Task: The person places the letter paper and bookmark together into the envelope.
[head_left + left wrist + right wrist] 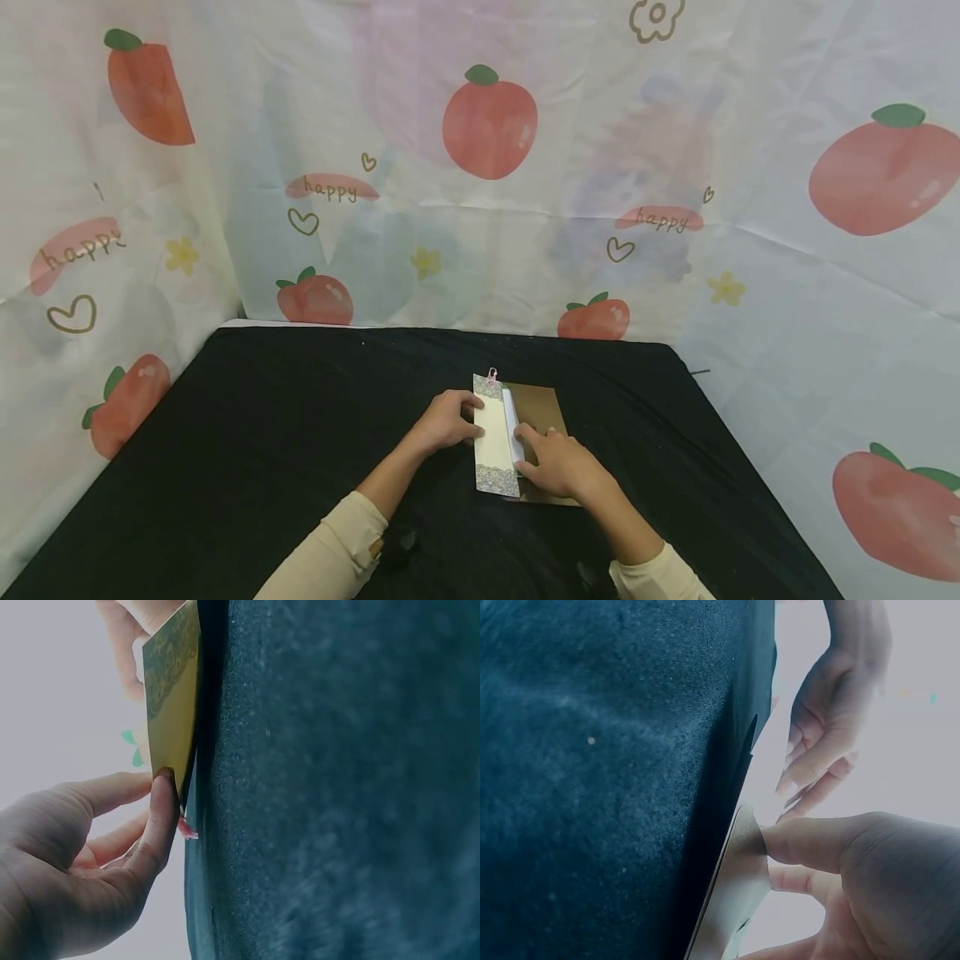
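Observation:
A long cream card [492,433] with grey lace-patterned ends lies upright in the head view, a small pink tassel [492,376] at its top. My left hand [447,421] pinches the card's left edge; the left wrist view shows the thumb and a finger [163,796] at the card [174,697]. Beside the card's right edge shows a white paper strip [512,421], partly covered by the card. My right hand [558,460] holds the strip's right edge with thumb and index finger. Beneath lies a flat brown board or cover [536,406], partly hidden by that hand.
A black cloth [315,400] covers the table. Pale curtains [480,250] printed with red fruit and "happy" stand behind and at both sides. Dark small shapes [405,542] sit near the left sleeve, too dim to make out.

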Available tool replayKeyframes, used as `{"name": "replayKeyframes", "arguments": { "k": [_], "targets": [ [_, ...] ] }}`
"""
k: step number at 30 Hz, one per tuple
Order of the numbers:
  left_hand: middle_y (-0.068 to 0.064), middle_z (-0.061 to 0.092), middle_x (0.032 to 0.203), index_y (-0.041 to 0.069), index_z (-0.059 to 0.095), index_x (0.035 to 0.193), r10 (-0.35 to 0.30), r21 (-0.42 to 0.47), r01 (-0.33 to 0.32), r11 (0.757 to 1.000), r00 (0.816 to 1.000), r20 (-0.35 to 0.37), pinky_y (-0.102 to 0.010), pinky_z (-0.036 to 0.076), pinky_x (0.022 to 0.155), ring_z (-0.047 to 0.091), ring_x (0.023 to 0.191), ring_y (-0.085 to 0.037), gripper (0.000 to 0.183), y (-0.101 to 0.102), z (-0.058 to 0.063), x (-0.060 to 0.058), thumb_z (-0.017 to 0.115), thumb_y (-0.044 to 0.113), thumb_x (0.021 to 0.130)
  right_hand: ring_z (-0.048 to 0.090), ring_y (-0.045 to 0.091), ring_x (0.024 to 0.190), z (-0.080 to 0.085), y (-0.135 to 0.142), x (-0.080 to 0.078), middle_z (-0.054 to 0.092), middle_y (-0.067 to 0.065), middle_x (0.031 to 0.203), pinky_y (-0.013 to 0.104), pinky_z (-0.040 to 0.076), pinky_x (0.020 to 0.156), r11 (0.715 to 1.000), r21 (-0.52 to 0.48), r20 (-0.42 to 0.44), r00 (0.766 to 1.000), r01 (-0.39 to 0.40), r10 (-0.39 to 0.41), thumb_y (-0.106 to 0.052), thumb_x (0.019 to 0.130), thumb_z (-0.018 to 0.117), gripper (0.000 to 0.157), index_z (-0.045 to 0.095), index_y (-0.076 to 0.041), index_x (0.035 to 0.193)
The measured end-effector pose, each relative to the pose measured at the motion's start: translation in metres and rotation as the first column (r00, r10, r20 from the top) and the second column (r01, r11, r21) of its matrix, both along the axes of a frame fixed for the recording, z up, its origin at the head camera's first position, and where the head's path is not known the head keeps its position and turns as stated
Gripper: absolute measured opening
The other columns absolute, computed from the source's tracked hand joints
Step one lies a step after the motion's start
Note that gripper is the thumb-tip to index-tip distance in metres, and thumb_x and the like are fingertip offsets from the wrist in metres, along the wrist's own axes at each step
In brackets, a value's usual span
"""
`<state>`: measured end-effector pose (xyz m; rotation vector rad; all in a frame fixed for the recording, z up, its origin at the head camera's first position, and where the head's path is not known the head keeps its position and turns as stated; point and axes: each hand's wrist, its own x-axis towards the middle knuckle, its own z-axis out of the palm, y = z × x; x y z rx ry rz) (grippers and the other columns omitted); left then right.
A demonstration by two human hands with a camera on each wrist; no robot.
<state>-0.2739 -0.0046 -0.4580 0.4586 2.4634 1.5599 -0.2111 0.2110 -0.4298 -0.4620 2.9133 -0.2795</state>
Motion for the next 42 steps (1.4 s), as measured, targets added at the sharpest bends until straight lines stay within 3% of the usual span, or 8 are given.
{"name": "replayKeyframes", "arguments": {
  "k": [9, 17, 26, 36, 42],
  "targets": [
    [-0.010, 0.063, 0.085, -0.010, 0.065, 0.120, 0.003, 0.105, -0.006, 0.994, 1.000, 0.029, -0.033, 0.058, 0.057, 0.065, 0.057, -0.016, 0.029, -0.001, -0.005, -0.009, 0.071, -0.009, 0.091, 0.064, 0.048, 0.109, 0.000, -0.001, 0.000, 0.064, 0.028, 0.120, 0.067, 0.048, 0.090, 1.000, 0.011, -0.006, 1.000, 0.003, -0.003, -0.031, 0.095, 0.075, 0.049, 0.058, -0.014, 0.138],
    [-0.010, 0.063, 0.085, -0.011, 0.064, 0.121, 0.005, 0.105, -0.008, 0.994, 0.999, 0.038, -0.032, 0.058, 0.056, 0.065, 0.056, -0.016, 0.032, 0.000, -0.009, -0.015, 0.071, -0.012, 0.090, 0.065, 0.043, 0.105, -0.003, -0.002, -0.001, 0.066, 0.024, 0.116, 0.063, 0.050, 0.089, 1.000, 0.017, -0.018, 1.000, -0.002, 0.002, -0.033, 0.095, 0.075, 0.050, 0.058, -0.015, 0.138],
    [-0.010, 0.063, 0.083, -0.011, 0.065, 0.118, 0.004, 0.119, -0.008, 0.993, 0.999, 0.037, -0.032, 0.059, 0.056, 0.064, 0.054, -0.014, 0.031, 0.005, -0.009, -0.019, 0.072, -0.014, 0.088, 0.065, 0.045, 0.104, -0.001, -0.002, 0.001, 0.066, 0.025, 0.116, 0.064, 0.051, 0.086, 1.000, 0.005, -0.024, 1.000, -0.005, 0.005, -0.031, 0.095, 0.075, 0.049, 0.059, -0.014, 0.137],
    [-0.006, 0.064, 0.084, -0.004, 0.071, 0.113, 0.044, 0.004, -0.044, 0.999, 0.999, -0.031, -0.028, 0.053, 0.056, 0.066, 0.062, -0.016, 0.031, 0.008, -0.006, -0.020, 0.080, -0.007, 0.084, 0.066, 0.043, 0.104, -0.002, -0.002, 0.000, 0.067, 0.023, 0.115, 0.063, 0.051, 0.087, 1.000, 0.010, -0.012, 1.000, 0.002, -0.001, -0.033, 0.095, 0.075, 0.048, 0.059, -0.016, 0.137],
    [-0.006, 0.062, 0.082, -0.006, 0.070, 0.112, 0.049, 0.013, -0.049, 0.999, 0.999, -0.018, -0.028, 0.053, 0.056, 0.067, 0.063, -0.018, 0.029, 0.010, -0.003, -0.019, 0.078, -0.009, 0.084, 0.065, 0.045, 0.108, -0.003, -0.001, -0.001, 0.067, 0.024, 0.119, 0.065, 0.050, 0.089, 1.000, 0.015, -0.012, 1.000, 0.002, -0.002, -0.034, 0.095, 0.075, 0.050, 0.059, -0.015, 0.138]
  ]
}}
